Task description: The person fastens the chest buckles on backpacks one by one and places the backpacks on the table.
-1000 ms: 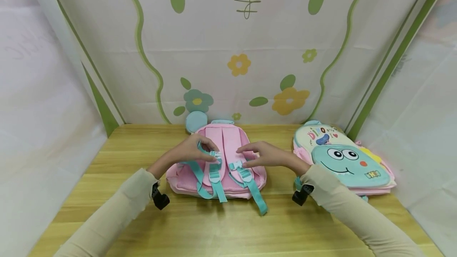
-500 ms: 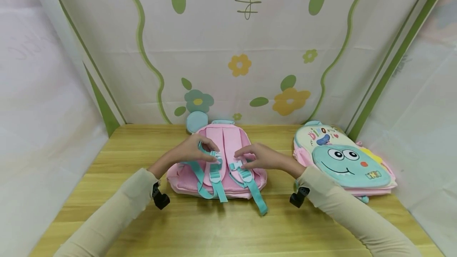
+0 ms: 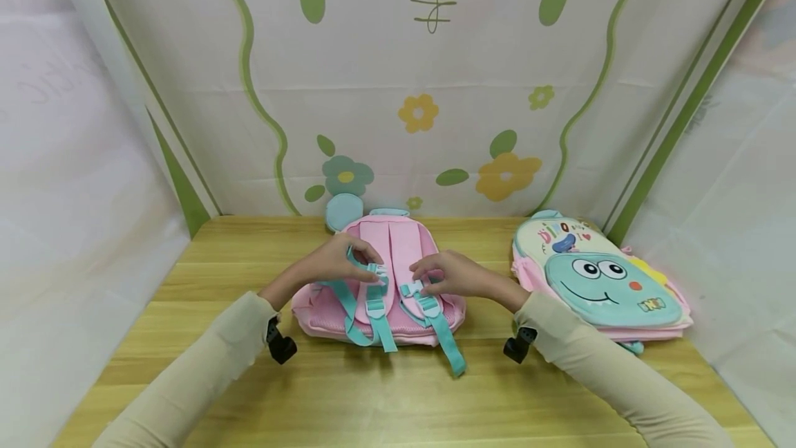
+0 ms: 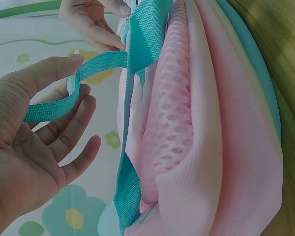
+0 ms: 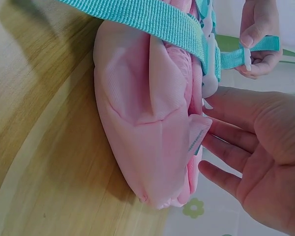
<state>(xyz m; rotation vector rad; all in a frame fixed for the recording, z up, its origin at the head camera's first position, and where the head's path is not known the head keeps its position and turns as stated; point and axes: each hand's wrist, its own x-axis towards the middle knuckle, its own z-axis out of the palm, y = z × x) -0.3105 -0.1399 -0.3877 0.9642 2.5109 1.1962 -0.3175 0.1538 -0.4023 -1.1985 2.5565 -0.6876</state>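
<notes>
A pink backpack [image 3: 404, 240] lies with its straps facing up. My left hand [image 3: 342, 258] pinches a white plastic buckle [image 5: 247, 59] on a turquoise strap, lifted off the bag; in the left wrist view the strap [image 4: 101, 60] loops past the thumb, the other fingers loosely bent. My right hand [image 3: 454, 273] is at the other shoulder strap, thumb and forefinger close round its white buckle [image 3: 410, 288]. In the right wrist view the thumb tip meets this buckle, the forefinger is hidden, and the remaining fingers extend beside the bag.
A second backpack [image 3: 612, 296] with a cartoon face lies at the right on the wooden table [image 3: 398, 399]. A round light-blue piece [image 3: 344, 212] sticks out at the pink bag's top left. Loose turquoise strap ends [image 3: 449, 348] hang toward the front. A printed cloth [image 3: 373, 54] rises behind.
My right hand has come slightly down and left, its forefinger and thumb nearer to the buckle. My left hand keeps its pinch with hardly any movement.
</notes>
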